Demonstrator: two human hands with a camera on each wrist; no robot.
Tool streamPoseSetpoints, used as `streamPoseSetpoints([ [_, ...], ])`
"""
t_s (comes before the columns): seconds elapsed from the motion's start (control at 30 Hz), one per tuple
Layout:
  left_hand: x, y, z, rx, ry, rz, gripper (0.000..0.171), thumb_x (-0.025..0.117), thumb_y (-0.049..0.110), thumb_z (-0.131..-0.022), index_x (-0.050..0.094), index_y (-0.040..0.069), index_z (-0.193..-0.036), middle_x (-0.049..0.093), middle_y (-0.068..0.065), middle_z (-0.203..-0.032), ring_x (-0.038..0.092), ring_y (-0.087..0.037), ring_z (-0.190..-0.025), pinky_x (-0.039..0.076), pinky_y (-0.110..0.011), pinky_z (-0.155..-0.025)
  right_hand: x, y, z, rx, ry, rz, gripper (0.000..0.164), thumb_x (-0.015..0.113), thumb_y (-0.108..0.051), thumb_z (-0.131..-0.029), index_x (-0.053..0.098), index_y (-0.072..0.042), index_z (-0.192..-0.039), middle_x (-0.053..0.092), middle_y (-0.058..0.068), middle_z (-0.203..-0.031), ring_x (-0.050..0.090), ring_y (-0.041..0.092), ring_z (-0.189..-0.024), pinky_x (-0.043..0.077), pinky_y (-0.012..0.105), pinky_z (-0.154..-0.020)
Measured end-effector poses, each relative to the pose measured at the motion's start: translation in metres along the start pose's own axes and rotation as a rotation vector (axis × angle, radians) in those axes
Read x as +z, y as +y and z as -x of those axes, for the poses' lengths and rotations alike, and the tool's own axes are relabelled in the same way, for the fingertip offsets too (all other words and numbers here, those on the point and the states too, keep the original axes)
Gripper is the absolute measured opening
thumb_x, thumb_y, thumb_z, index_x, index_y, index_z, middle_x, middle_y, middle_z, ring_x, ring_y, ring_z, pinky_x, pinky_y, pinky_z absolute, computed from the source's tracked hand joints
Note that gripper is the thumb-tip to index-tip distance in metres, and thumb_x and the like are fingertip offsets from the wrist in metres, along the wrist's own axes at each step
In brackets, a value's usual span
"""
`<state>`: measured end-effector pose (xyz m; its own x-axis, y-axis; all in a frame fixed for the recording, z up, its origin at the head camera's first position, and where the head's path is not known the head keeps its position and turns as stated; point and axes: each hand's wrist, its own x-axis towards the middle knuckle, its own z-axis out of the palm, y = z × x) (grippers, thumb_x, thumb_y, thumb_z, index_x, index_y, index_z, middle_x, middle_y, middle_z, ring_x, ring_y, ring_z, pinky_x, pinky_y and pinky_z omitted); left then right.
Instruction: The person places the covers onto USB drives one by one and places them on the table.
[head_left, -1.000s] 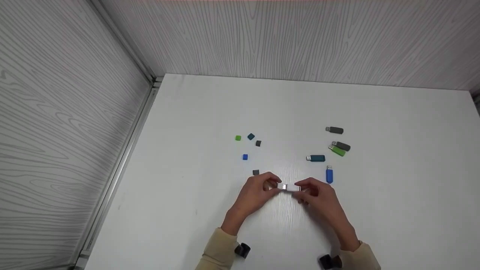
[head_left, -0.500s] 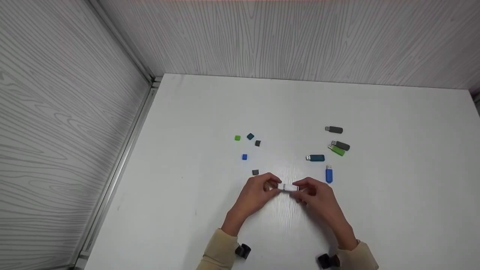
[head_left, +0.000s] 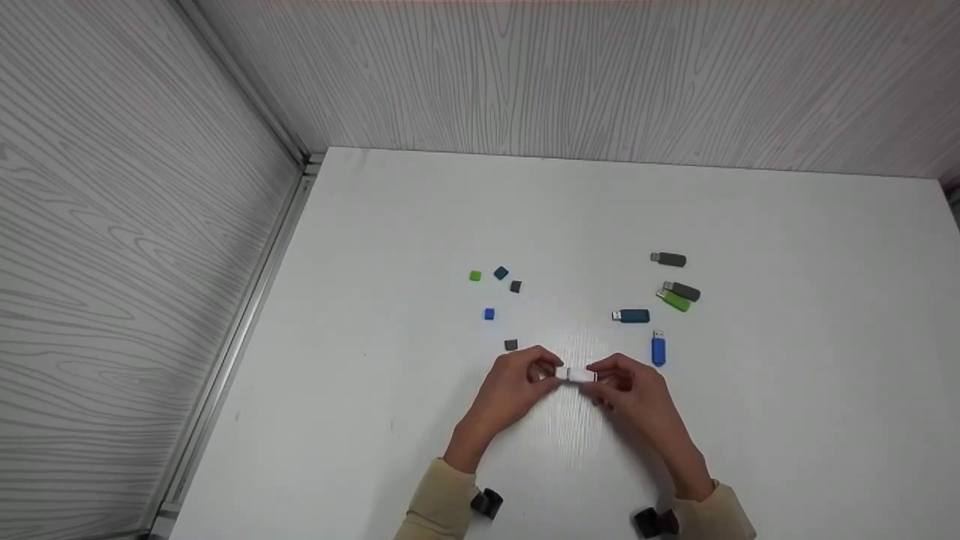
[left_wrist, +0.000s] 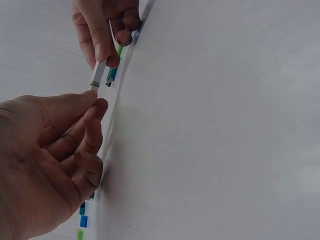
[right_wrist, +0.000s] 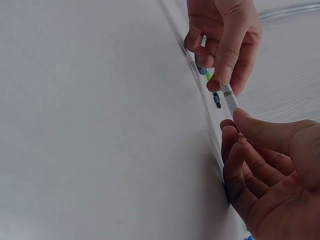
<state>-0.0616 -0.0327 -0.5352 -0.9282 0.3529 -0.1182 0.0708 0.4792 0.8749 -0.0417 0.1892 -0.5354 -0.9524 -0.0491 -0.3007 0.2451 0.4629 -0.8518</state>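
Between thumb and fingertips, my left hand [head_left: 511, 386] pinches a small white cap [head_left: 561, 373]. My right hand [head_left: 639, 391] grips the body of a white USB stick [head_left: 583, 375] the same way. Cap and stick lie in one line, the cap over the plug end, with a thin grey band [right_wrist: 228, 93] between them in the right wrist view. Both hands are just over the white table, the fingertips hiding the outer ends of both pieces. Nearest to the left hand lies a dark grey cap [head_left: 511, 345]; a blue USB stick [head_left: 658, 349] lies beyond the right hand.
Loose caps lie ahead on the left: green [head_left: 475, 276], teal [head_left: 501, 273], grey [head_left: 516, 286] and blue [head_left: 489, 314]. Uncapped sticks sit at right: teal [head_left: 631, 316], green [head_left: 675, 301], grey [head_left: 669, 259], and another grey [head_left: 683, 291] touching the green. Panels stand behind and left.
My right hand has shifted slightly left with the white USB stick, and the metal plug seen between stick and cap has narrowed to a thin band. Over the last half second little moves.
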Motion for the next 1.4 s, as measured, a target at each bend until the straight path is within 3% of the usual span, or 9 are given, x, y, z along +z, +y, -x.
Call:
streamPoseSetpoints([
  [0.77, 0.0049, 0.0053, 0.0022, -0.078, 0.046, 0.035, 0.022, 0.078, 0.008, -0.094, 0.079, 0.012, -0.116, 0.079, -0.001, -0.102, 0.064, -0.001, -0.082, 0.054, -0.018, -0.077, 0.0033, -0.0034, -0.0010, 0.029, 0.039, -0.030, 0.022, 0.084, -0.006, -0.088, 0.079, -0.005, -0.110, 0.080, 0.009, -0.091, 0.071, 0.015, -0.073, 0.055, 0.019, -0.066],
  [1.4, 0.0082, 0.0017, 0.0023, -0.051, 0.061, 0.042, 0.023, 0.079, 0.004, -0.092, 0.080, 0.010, -0.115, 0.080, -0.002, -0.102, 0.065, 0.001, -0.083, 0.055, -0.016, -0.078, 0.0074, -0.0054, 0.0008, 0.030, 0.080, -0.003, 0.022, 0.084, -0.001, -0.086, 0.080, -0.003, -0.107, 0.080, 0.010, -0.089, 0.070, 0.014, -0.072, 0.055, 0.016, -0.066],
])
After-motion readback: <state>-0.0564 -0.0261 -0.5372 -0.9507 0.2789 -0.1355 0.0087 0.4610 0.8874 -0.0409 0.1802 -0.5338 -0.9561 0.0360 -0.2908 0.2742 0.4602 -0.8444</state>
